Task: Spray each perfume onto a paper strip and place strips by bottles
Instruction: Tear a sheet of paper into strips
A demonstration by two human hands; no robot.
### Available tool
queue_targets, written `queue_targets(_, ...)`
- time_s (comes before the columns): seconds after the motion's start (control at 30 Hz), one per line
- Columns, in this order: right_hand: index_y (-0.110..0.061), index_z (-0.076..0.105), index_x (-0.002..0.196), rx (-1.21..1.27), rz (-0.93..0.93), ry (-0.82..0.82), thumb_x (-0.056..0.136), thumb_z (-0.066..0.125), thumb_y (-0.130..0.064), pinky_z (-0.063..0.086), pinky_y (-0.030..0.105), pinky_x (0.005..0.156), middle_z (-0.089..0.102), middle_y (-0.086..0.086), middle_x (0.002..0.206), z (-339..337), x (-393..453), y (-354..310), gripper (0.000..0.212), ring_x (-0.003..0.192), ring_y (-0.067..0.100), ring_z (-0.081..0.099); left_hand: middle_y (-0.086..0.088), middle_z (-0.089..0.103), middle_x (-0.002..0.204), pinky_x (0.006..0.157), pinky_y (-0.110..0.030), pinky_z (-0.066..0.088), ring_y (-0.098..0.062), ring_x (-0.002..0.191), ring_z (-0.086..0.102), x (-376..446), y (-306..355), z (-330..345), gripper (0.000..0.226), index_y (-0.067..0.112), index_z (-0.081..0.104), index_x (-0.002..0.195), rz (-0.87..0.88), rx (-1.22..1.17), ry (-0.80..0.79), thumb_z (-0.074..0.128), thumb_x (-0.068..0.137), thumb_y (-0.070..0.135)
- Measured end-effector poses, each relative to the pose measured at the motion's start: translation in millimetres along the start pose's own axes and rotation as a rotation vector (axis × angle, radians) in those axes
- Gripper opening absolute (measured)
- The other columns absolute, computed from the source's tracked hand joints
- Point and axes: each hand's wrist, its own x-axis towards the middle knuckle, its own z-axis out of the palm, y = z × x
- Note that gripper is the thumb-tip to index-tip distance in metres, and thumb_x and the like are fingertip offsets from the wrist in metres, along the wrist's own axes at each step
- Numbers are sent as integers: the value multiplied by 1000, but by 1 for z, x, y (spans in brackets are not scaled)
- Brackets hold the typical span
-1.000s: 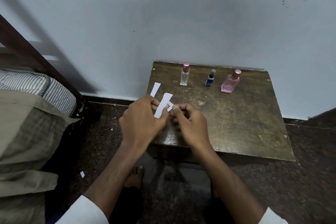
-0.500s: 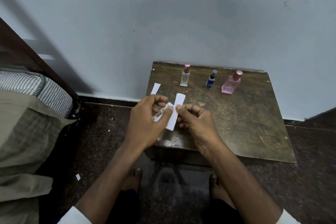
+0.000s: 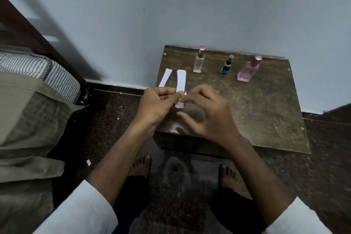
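right hand (image 3: 207, 114) fingers motion-blurred

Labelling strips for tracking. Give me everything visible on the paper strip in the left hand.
The paper strip is a plain white, thin, narrow rectangle, unmarked as far as can be seen. It stands roughly upright, long axis pointing away from the person, above the near-left part of the wooden table. The left hand pinches it near its lower end; a short stub shows below the fingers. Whether the blurred right hand touches it cannot be told.

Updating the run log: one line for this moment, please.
stage: sorting strips | left hand: pinching paper strip | right hand: blurred, by strip | three bottles: capped, untouched on table
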Motion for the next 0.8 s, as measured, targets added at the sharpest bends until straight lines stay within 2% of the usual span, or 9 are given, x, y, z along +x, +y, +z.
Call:
queue_targets(0.07,-4,78,105,-79,-61,-28,89,86,-17,56,38,81,68,11,104,4,-4,-1,21,94,27,65,-10,84,89,75,-31,65,-19,80,81,0,-1,2,15,10,85,100,-11,25,7,87,92,22)
queue_targets(0.13,-1,79,102,-123,-85,2,94,81,-12,56,44,74,70,15,101,7,-5,-1,14,90,31,66,-9,84,88,73,-30,64,-16,77,79,1,-2,3,15,11,85,98,-2,53,26,87,92,24)
queue_targets(0.27,1,79,101,-174,-129,9,97,78,-9,57,45,72,73,15,100,8,-5,2,11,89,32,68,-9,84,90,85,-44,66,-19,81,79,4,-3,3,15,11,86,100,-20,40,31,87,92,24)
queue_targets(0.37,1,77,100,-175,-129,18,100,73,-6,58,45,75,74,14,102,9,-5,1,8,91,32,69,-7,82,84,83,-40,68,-11,74,76,4,-4,5,16,7,85,98,-28,-14,5,82,97,23)
queue_targets(0.47,-1,77,100,-161,-84,40,99,71,-4,57,44,73,75,11,96,8,-4,3,6,86,30,69,-6,81,85,73,-28,67,-9,74,77,4,-2,7,17,10,86,94,-49,-58,-12,75,102,21)
queue_targets(0.57,-5,77,96,-114,16,113,92,79,-3,57,35,72,75,4,89,5,-2,3,5,82,22,69,-1,82,83,73,-25,66,-12,79,81,4,-1,9,29,18,85,84,-71,-73,-36,68,107,22)
queue_targets(0.67,-12,78,92,-11,165,169,87,87,-10,56,25,73,75,-4,87,1,1,1,11,81,9,67,-3,83,86,72,-23,66,-14,82,82,3,-2,10,24,15,82,93,-78,-76,-45,65,109,22)
queue_targets(0.8,-16,77,86,116,267,208,81,91,-12,56,22,70,75,-10,83,-2,2,0,16,78,7,71,-9,84,96,72,-22,65,-18,88,83,4,-3,11,22,13,83,99,-78,-78,-63,67,108,25)
